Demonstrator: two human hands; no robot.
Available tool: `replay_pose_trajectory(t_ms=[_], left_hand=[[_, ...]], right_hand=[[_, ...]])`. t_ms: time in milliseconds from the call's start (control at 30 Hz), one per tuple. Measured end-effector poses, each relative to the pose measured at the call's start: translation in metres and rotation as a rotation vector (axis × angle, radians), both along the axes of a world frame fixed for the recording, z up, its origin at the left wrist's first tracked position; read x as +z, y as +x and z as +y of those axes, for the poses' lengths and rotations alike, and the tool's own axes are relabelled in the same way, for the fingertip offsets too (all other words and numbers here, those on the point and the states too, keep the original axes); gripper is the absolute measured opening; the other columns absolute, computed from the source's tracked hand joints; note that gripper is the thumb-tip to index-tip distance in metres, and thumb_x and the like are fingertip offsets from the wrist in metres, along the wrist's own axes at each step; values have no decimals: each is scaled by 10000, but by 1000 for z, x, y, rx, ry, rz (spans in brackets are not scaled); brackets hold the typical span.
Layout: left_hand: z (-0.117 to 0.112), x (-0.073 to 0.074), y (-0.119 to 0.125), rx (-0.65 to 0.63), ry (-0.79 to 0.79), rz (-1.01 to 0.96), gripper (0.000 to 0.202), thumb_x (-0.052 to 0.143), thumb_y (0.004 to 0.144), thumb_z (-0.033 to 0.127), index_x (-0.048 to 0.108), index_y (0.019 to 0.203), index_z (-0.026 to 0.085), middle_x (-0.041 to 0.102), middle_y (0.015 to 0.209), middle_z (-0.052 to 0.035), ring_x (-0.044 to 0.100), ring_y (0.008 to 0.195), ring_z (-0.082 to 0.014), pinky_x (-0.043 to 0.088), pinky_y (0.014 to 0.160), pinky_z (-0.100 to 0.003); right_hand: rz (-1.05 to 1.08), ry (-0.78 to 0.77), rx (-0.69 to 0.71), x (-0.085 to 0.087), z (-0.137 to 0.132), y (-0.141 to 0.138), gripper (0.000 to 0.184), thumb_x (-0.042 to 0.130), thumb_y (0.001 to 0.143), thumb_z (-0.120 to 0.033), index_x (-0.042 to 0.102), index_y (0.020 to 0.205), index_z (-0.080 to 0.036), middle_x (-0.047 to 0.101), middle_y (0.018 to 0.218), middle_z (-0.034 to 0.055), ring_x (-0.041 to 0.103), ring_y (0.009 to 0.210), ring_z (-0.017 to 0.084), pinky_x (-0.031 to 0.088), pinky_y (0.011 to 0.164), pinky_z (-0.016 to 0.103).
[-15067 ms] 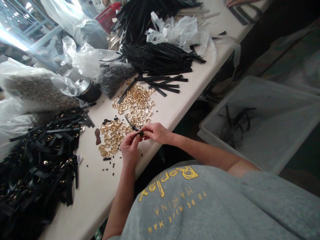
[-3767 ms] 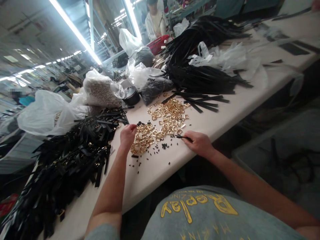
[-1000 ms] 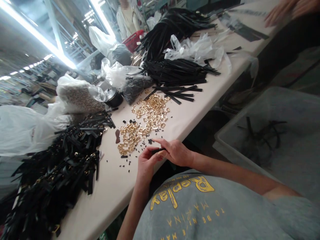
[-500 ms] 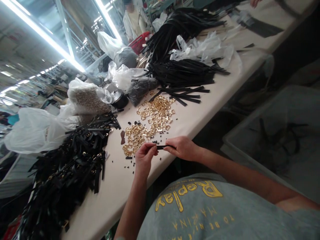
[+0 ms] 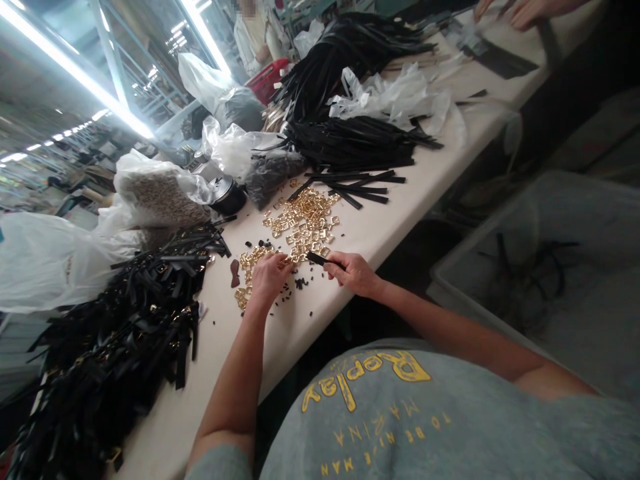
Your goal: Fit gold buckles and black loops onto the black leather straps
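My left hand (image 5: pixel 269 275) rests on the near heap of gold buckles (image 5: pixel 253 261), fingers curled down into them; what it grips is hidden. My right hand (image 5: pixel 353 272) is closed on a short black strap (image 5: pixel 317 259), held just above the white table (image 5: pixel 320 313) beside the scattered small black loops (image 5: pixel 295 285). A larger spread of gold buckles (image 5: pixel 304 220) lies just beyond both hands.
A big heap of black straps with buckles (image 5: pixel 120 333) fills the left. Loose black straps (image 5: pixel 350 183) and a bundle (image 5: pixel 350 143) lie farther back, with plastic bags (image 5: pixel 155 190) and a black pot (image 5: pixel 227 195). A grey bin (image 5: pixel 550 267) stands right. Another person's hands (image 5: pixel 520 10) show top right.
My left hand let go of the strap and reached forward onto the gold buckles. My right hand moved forward over the table, keeping the strap.
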State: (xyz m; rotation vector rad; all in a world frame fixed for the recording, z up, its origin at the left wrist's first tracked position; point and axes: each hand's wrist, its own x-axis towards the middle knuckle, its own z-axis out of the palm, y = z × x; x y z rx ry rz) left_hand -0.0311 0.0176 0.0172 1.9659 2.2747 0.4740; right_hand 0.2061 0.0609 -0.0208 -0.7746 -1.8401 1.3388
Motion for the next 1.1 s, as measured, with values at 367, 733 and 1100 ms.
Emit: replay_pose_trajectory(t_ms=[367, 733, 1100], left_hand=[[5, 1, -9, 97, -153, -94, 167, 669, 777, 262, 728, 926, 213, 715, 842, -54, 623, 754, -210, 432, 686, -317], [-17, -18, -20, 27, -90, -564, 345, 712, 687, 303, 699, 1008, 179, 639, 777, -21, 562, 629, -123, 453, 586, -247], [-30, -13, -24, 399, 246, -904, 291, 746, 623, 336, 711, 840, 145, 690, 736, -28, 596, 614, -107, 489, 599, -232]], right_hand=[[-37, 73, -20, -3, -2, 0, 225, 525, 902, -330, 587, 754, -173, 605, 626, -23, 536, 482, 85, 404, 548, 207], [-51, 84, -15, -5, -1, 0, 227, 521, 912, -332, 576, 754, -180, 599, 632, -24, 557, 500, 92, 414, 564, 212], [-63, 81, -15, -2, -1, 0, 254, 515, 909, -349, 549, 718, -186, 580, 605, -30, 522, 486, 89, 405, 562, 223]])
